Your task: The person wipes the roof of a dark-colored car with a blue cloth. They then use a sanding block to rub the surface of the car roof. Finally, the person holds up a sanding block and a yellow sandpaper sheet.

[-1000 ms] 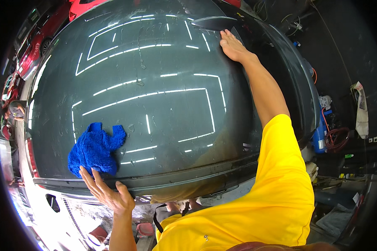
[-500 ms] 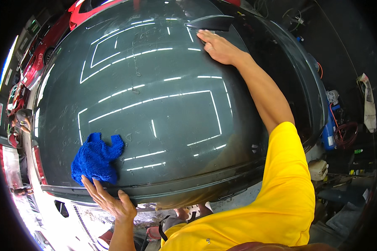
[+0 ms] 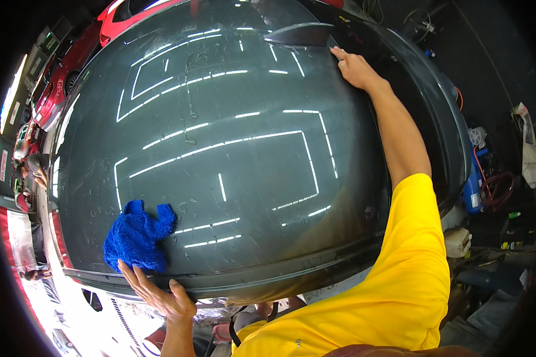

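A dark, glossy car roof (image 3: 250,172) fills the middle of the view, reflecting ceiling lights and marked with wrinkles and wet-looking streaks. At its far right stands a dark shark-fin antenna (image 3: 298,34). My right hand (image 3: 358,70) reaches to just right of the antenna's base, fingers pressed together. A small dark edge shows by its fingertips; what it belongs to is unclear. At the near left edge, my left hand (image 3: 161,296) rests open with fingers apart. Its fingertips touch a crumpled blue microfibre cloth (image 3: 136,238) lying on the roof.
Behind on the left are red cars (image 3: 71,62). A crouching person (image 3: 36,169) is at the far left. To the right, a blue air compressor (image 3: 474,187) stands near a coiled red hose (image 3: 499,189) and a pale jug (image 3: 458,243).
My right hand has moved rightward from in front of the antenna to beyond its right end. My left hand stays by the blue cloth. The view has shifted slightly.
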Motion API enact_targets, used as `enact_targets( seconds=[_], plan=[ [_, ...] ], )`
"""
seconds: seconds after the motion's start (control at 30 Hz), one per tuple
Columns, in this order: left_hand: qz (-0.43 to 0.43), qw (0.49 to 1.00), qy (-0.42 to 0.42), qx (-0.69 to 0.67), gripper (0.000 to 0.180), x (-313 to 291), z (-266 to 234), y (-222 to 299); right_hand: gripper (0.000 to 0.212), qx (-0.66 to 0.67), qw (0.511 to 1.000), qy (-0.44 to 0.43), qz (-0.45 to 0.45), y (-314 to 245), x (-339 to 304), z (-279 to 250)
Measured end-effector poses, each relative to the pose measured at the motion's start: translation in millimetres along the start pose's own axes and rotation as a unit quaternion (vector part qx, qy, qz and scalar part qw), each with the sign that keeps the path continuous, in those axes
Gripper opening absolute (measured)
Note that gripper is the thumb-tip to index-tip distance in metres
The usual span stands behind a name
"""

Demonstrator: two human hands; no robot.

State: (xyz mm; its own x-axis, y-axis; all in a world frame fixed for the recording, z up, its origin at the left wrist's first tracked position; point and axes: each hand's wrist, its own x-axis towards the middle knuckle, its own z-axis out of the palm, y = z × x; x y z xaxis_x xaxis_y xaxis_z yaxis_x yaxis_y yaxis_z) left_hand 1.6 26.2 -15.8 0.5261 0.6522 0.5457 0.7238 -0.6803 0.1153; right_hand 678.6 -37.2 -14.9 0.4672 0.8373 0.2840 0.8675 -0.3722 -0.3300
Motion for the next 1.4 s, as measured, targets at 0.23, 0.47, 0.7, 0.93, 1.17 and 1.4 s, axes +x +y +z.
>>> enact_targets(
  seconds=[0.23,0.47,0.7,0.93,1.17,1.4],
  plan=[
    [-0.001,1.000,-0.006,0.006,0.074,0.6,-3.0,-3.9,0.048,-0.015,0.991,-0.012,0.131,-7.3,25.6,10.1],
    [-0.001,1.000,-0.017,0.001,0.073,2.3,-3.9,2.3,0.049,-0.048,0.999,-0.006,0.023,7.8,13.3,11.1],
    [0.011,1.000,-0.026,-0.008,0.074,2.6,0.1,2.2,0.046,0.029,0.999,0.027,0.031,40.5,18.0,10.4],
    [-0.003,0.999,-0.017,-0.041,0.087,-4.5,-17.5,-1.0,0.044,-0.211,0.975,-0.069,-0.006,68.0,105.8,37.7],
    [-0.098,0.993,-0.070,-0.020,0.091,5.4,-26.7,16.1,0.052,0.005,1.000,-0.001,-0.007,90.3,40.0,51.1],
    [-0.100,0.992,-0.063,-0.037,0.090,9.1,-19.2,20.4,0.061,0.038,0.999,0.009,-0.027,36.5,-65.5,28.9]
  ],
)
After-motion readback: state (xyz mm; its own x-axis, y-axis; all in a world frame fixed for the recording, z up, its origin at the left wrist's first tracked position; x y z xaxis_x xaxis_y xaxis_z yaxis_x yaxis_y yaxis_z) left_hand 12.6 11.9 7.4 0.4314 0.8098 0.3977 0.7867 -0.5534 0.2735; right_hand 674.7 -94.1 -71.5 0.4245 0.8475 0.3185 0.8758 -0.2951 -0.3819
